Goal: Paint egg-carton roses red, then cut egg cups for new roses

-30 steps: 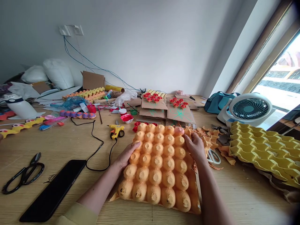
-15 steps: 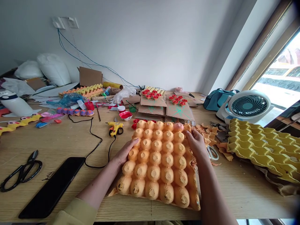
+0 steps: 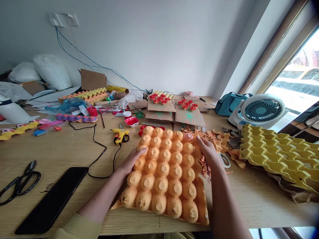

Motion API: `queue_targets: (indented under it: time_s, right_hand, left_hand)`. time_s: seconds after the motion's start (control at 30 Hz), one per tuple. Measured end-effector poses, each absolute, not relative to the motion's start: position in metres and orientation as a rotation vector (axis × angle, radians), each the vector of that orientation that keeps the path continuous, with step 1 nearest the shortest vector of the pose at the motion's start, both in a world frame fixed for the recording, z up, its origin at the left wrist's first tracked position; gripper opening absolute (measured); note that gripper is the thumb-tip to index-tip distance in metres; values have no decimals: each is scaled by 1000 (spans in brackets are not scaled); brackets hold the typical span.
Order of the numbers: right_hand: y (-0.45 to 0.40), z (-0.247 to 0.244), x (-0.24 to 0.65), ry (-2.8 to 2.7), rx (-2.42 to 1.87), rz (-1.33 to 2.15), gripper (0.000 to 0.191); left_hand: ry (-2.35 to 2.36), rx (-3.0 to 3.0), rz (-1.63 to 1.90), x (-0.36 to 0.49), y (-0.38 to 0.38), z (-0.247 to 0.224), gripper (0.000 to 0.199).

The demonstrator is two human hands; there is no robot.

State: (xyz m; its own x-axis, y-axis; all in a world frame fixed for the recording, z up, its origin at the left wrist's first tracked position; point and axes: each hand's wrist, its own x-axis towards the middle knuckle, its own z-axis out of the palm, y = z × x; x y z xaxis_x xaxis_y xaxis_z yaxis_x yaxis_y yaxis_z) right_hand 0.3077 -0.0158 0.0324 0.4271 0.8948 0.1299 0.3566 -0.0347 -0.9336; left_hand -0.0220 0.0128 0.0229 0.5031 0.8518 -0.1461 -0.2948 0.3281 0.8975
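Fingers of your left hand and right hand gripping one orange egg tray, lower centre, black-handled scissors, lower left

A cord obstructs open tabletop left of the egg tray.

Plain khaki left sleeve

The egg tray is orange with one pink bump, the glue gun yellow.
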Motion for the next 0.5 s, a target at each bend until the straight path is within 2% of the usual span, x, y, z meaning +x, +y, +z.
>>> queue_targets:
  time_s: [0.3,0.5]
  right_hand:
    - [-3,19,312,-1048,-1671,547,37]
    - [0,14,315,-1001,-1541,690,45]
  left_hand:
    - [688,944,793,-20,10,24,55]
    - [655,913,786,-20,8,29,50]
